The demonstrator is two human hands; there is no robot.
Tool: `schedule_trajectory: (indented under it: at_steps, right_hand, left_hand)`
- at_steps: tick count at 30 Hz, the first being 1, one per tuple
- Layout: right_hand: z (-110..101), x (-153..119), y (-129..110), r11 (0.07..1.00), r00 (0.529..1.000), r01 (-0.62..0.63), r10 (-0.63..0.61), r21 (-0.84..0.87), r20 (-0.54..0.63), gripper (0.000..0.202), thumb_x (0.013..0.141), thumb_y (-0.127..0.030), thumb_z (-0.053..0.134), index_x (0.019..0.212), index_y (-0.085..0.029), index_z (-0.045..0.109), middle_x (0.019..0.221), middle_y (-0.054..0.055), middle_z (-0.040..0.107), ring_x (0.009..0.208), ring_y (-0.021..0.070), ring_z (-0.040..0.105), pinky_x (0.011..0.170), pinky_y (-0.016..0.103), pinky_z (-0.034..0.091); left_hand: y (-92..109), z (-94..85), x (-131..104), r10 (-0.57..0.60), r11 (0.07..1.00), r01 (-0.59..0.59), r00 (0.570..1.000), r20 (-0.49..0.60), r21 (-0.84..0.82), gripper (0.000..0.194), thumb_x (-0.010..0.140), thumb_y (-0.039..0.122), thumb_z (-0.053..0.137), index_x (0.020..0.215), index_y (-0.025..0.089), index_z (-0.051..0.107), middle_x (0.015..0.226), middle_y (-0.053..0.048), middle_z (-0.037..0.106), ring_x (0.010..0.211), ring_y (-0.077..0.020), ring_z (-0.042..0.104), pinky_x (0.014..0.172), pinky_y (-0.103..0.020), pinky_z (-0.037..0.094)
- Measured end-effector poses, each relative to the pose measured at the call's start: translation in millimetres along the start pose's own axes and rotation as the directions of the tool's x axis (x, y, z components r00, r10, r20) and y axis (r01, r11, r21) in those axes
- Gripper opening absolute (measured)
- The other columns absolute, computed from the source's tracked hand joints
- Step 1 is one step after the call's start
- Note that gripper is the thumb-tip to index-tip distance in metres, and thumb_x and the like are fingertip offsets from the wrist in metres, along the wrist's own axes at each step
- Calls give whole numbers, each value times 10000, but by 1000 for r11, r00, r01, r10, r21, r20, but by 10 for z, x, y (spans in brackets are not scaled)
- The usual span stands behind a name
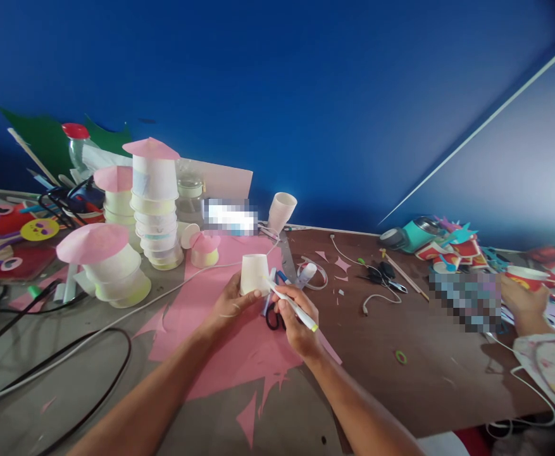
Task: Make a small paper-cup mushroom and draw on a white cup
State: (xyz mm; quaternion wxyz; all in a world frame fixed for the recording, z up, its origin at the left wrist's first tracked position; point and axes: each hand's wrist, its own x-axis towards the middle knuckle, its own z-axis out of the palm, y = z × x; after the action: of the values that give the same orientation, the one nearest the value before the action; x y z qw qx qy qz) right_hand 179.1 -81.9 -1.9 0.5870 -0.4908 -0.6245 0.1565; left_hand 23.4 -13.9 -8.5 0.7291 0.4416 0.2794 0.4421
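Note:
My left hand [233, 303] is closed round the lower part of a white paper cup [254, 273], which is turned upside down. In my right hand [299, 320] is a white marker [300, 309] with a yellow-green end, its tip at the right side of the cup. Beneath both hands lies a cut sheet of pink paper [211, 367]. Scissors [273, 316] with dark handles rest partly hidden behind my right hand. A short pink-roofed cup [205, 251] stands just beyond my left hand.
To the left rise stacked cup towers [156, 190] with pink cone roofs. Cables [116, 310] cross the left table. A stack of cups [281, 212] leans by the blue wall. Keys [395, 285] and a green tape ring [401, 357] lie right. Another person's hand [526, 301] holds a red cup.

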Motion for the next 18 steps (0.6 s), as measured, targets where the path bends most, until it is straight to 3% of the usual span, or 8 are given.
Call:
schedule_trajectory:
  at_steps: [6, 11, 18]
  right_hand:
    - [-6, 17, -50, 996, 996, 90, -90, 2, 28, 196, 987, -273, 553, 1114, -238, 697, 899, 45, 739, 816, 193, 712, 777, 341, 587]
    - [-5, -16, -5, 1000, 1000, 2, -2, 12, 7, 201, 997, -298, 550, 1130, -242, 689, 909, 51, 715, 818, 205, 705, 733, 345, 578]
    - [10, -26, 38, 1000, 1000, -27, 27, 10, 9, 218, 1002, -319, 541, 1122, -229, 699, 897, 60, 713, 791, 205, 701, 704, 331, 570]
  left_hand:
    - [-4, -1, 4, -15, 998, 17, 1000, 25, -56, 491, 776, 369, 845, 1188, 172, 664, 1018, -75, 742, 930, -231, 663, 865, -329, 496]
    - [-22, -12, 22, -13, 999, 13, 1000, -7, -44, 531, 728, 396, 874, 1169, 170, 683, 1033, -90, 750, 960, -262, 670, 880, -351, 493]
    - [-54, -35, 32, -3, 999, 3, 1000, 6, -52, 513, 752, 387, 861, 1179, 174, 673, 1042, -86, 743, 955, -248, 658, 881, -340, 484]
